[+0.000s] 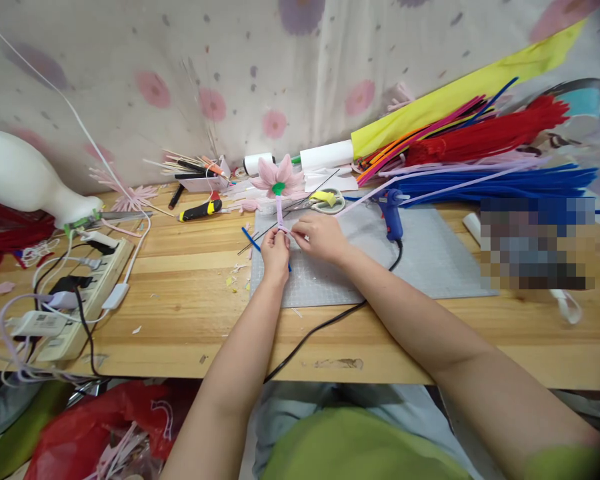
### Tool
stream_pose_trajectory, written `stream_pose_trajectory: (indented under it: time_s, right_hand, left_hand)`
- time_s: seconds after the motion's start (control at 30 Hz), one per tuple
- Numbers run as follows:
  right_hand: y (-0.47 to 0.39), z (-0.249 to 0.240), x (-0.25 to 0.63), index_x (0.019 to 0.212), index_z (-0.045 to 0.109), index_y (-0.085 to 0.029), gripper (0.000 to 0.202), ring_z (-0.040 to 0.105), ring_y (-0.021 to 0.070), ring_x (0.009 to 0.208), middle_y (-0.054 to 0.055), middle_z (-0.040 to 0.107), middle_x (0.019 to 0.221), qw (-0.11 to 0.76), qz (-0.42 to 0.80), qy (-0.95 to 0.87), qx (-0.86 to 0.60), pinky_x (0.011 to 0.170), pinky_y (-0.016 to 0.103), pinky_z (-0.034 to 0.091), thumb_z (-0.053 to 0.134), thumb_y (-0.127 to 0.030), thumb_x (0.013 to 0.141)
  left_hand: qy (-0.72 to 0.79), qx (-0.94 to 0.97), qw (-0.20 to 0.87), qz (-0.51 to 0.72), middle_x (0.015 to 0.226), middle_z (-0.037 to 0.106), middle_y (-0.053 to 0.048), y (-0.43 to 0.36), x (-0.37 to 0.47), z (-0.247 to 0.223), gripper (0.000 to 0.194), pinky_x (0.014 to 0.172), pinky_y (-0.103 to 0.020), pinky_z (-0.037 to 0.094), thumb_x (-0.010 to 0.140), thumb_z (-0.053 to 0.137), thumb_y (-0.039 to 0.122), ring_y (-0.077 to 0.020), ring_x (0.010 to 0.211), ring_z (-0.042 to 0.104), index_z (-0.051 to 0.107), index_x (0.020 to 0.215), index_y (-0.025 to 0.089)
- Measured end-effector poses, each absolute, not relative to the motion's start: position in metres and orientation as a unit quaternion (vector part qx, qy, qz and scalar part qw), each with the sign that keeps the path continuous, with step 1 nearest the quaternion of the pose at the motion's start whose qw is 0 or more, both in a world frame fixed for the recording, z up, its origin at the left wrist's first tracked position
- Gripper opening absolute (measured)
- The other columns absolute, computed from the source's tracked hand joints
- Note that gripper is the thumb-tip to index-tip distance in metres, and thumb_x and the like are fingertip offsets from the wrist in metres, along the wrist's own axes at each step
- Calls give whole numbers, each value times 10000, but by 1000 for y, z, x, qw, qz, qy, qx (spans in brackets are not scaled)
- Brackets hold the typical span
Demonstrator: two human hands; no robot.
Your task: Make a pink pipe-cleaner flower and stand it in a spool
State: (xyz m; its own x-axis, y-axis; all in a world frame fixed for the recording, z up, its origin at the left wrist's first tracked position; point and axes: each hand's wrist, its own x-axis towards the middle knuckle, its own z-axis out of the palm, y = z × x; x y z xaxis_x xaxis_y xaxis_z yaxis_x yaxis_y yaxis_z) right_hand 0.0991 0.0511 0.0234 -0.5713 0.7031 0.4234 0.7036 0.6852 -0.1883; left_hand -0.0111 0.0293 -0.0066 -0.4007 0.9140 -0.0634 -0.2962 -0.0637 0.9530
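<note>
My left hand (pixel 276 252) is closed in a pinch on the lower stem of a pink pipe-cleaner flower (pixel 265 179). The flower stands upright with a green centre, and its stem is wrapped in lilac. Just to the right, my right hand (pixel 320 237) pinches a lilac pipe cleaner (pixel 363 199) where it meets the stem. The long end of that pipe cleaner runs off to the upper right. Both hands are over a grey cutting mat (pixel 440 260). Behind them lie scissors (pixel 329 200) with a yellow piece on them and thin dark wires.
A blue glue gun (pixel 393 212) rests on the mat, its black cord crossing under my right forearm. Red pipe cleaners (pixel 490 133) and blue pipe cleaners (pixel 505 183) lie at the back right. At left are a power strip (pixel 87 300), a white lamp (pixel 30 177) and a yellow-black cutter (pixel 200 211).
</note>
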Motion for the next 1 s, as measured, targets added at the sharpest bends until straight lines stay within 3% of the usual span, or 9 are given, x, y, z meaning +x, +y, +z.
stream_pose_trajectory:
  time_s: [0.3,0.5,1.0]
  right_hand:
    - [55,18,102,850,642,-180,262,530,155,771,56,635,828,267,36,-863,-428,599,259,258,403,-286,861]
    - [55,23,101,866,631,-164,262,531,153,775,66,634,852,316,46,-838,-443,635,257,289,396,-280,868]
    - [56,15,99,841,645,-194,254,555,143,763,38,659,864,260,122,-848,-445,586,237,289,406,-278,856]
  left_hand:
    - [469,347,473,660,399,336,103,29,-17,-6,132,352,-174,135,744,531,285,-26,318,210,457,702,184]
    - [477,368,460,652,411,359,96,29,-16,-9,120,354,-168,150,736,536,268,-26,334,254,465,702,177]
    - [333,246,650,637,437,224,89,18,-12,11,121,300,-141,128,809,449,170,-26,323,144,470,690,161]
